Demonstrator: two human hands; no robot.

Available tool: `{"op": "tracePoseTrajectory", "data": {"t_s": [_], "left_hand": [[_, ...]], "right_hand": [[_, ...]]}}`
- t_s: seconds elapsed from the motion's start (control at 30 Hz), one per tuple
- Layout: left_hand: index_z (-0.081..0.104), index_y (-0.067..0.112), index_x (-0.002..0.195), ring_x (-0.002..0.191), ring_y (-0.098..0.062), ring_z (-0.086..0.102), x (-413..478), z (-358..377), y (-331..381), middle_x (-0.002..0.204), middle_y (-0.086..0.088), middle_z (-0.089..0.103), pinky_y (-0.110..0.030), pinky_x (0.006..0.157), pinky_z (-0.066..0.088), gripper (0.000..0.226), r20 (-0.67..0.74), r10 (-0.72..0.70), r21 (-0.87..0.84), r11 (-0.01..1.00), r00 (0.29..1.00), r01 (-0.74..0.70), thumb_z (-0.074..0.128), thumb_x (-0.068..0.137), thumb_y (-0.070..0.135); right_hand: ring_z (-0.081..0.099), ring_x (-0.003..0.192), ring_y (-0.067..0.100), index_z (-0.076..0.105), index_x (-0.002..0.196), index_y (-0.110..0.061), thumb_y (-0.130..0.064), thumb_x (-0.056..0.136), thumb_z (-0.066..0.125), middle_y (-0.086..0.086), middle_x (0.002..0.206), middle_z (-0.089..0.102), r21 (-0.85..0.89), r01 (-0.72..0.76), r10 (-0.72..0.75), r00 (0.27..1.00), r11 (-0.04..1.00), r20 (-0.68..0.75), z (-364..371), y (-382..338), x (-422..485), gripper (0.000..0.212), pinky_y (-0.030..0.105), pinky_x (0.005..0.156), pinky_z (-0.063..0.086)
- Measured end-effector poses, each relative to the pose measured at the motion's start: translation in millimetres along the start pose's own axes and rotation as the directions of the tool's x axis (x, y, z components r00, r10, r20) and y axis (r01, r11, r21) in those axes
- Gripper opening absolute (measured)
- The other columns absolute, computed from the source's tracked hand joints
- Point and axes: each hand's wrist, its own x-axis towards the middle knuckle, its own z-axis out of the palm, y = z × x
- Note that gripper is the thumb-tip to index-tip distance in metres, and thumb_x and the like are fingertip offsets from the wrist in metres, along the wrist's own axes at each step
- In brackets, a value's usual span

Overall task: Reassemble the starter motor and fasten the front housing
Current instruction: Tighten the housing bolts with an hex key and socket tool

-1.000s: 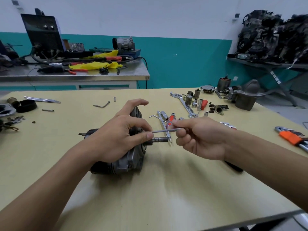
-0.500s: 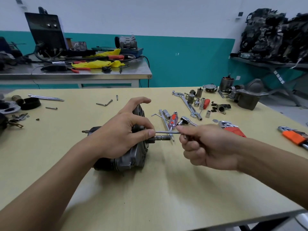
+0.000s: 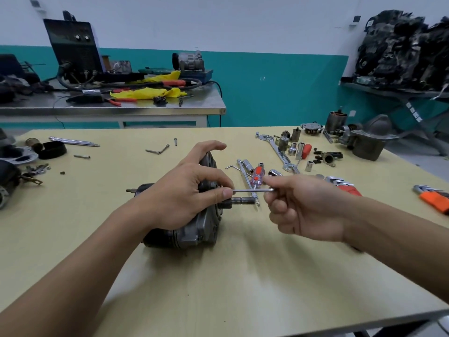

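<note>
The starter motor [image 3: 192, 233], dark grey with a black rear body, lies on its side in the middle of the yellow table [image 3: 218, 276]. Its shaft [image 3: 240, 200] sticks out to the right. My left hand [image 3: 187, 190] grips the motor's housing from above, thumb and forefinger at the near end of a long thin bolt [image 3: 252, 190]. My right hand [image 3: 303, 207] pinches the bolt's other end, holding it level just above the shaft. The spot where the bolt meets the housing is hidden by my left fingers.
Sockets, wrenches [image 3: 279, 152] and a red-handled screwdriver [image 3: 256, 175] lie scattered behind my right hand. A second starter housing [image 3: 369, 142] sits far right, orange-handled tools [image 3: 435, 198] at the right edge, loose bolts and an Allen key [image 3: 158, 150] behind, motor parts [image 3: 14, 166] far left.
My right hand has drawn back to the right along the bolt, away from the motor. My left hand keeps its grip on the housing.
</note>
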Motion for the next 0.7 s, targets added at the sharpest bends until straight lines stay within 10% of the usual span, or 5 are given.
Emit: {"op": "tracePoseTrajectory", "data": {"t_s": [0.1, 0.27, 0.5, 0.6, 0.7], "left_hand": [[0.078, 0.033, 0.091, 0.122, 0.031, 0.021, 0, 0, 0, 0.151, 0.018, 0.025, 0.008, 0.094, 0.018, 0.012, -0.005, 0.006, 0.003, 1.0, 1.0, -0.006, 0.065, 0.093, 0.032], [0.077, 0.033, 0.091, 0.127, 0.025, 0.022, 1, 0, -1, 0.151, 0.02, 0.024, 0.007, 0.095, 0.019, 0.013, -0.008, 0.014, 0.01, 1.0, 1.0, -0.013, 0.064, 0.094, 0.033], [0.077, 0.032, 0.088, 0.125, 0.027, 0.022, 0, 0, 1, 0.151, 0.019, 0.024, 0.009, 0.092, 0.018, 0.011, -0.011, 0.003, 0.013, 1.0, 1.0, -0.003, 0.067, 0.091, 0.036], [0.078, 0.03, 0.088, 0.117, 0.035, 0.023, 0, 0, 1, 0.151, 0.015, 0.026, 0.01, 0.089, 0.018, 0.012, -0.007, 0.008, 0.005, 1.0, 1.0, -0.008, 0.067, 0.093, 0.031], [0.077, 0.031, 0.088, 0.122, 0.03, 0.023, 0, -1, 1, 0.151, 0.018, 0.025, 0.008, 0.092, 0.019, 0.013, -0.014, 0.008, 0.006, 1.0, 1.0, -0.008, 0.066, 0.093, 0.033]], "right_hand": [[0.051, 0.042, 0.016, 0.073, 0.066, -0.011, -0.057, 0.096, 0.051, 0.006, 0.056, 0.061, -0.454, 0.145, -0.184, 0.982, 0.879, -0.043, -14, 3, -3, 0.059, 0.024, 0.04, 0.039], [0.054, 0.065, 0.004, 0.071, 0.094, -0.026, -0.067, 0.093, 0.043, -0.02, 0.074, 0.06, -0.891, 0.358, -0.662, 0.6, -0.28, 0.449, -38, 1, -12, 0.049, 0.022, 0.057, 0.04], [0.041, 0.039, 0.013, 0.062, 0.057, -0.015, -0.041, 0.099, 0.051, 0.001, 0.046, 0.045, -0.075, 0.026, -0.017, 0.993, 0.997, 0.121, 0, 9, -15, 0.051, 0.023, 0.04, 0.035], [0.052, 0.045, 0.015, 0.072, 0.065, -0.013, -0.051, 0.101, 0.044, 0.003, 0.055, 0.062, -0.49, 0.263, -0.262, 0.962, 0.831, 0.071, -12, 5, -14, 0.059, 0.024, 0.047, 0.041], [0.057, 0.065, 0.006, 0.073, 0.092, -0.024, -0.066, 0.095, 0.04, -0.014, 0.075, 0.066, -0.875, 0.483, -0.627, 0.671, -0.035, 0.395, -26, -2, -20, 0.053, 0.017, 0.062, 0.041]]}}
